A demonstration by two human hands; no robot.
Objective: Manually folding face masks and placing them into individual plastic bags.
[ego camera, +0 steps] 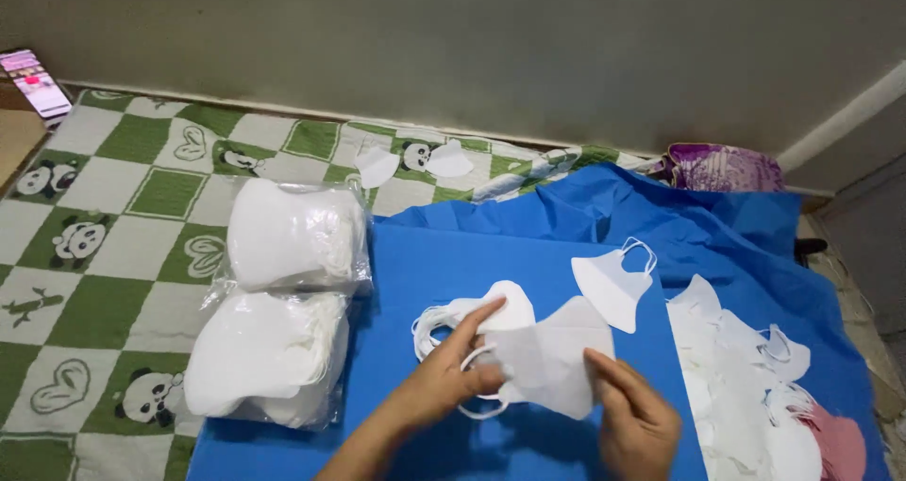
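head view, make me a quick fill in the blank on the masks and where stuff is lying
1. Both hands, left hand and right hand, hold one ____ face mask.
2. The single mask lies on a ____ sheet.
3. The two clear bags of masks lie to the ____ of the hands.
4. The checked blanket shows cartoon ____.

Missing words: white; blue; left; pandas

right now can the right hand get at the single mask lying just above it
Probably yes. The lone mask lies flat on the blue sheet just beyond the right hand, nothing on top of it. But that hand is pinching the held mask with the left hand.
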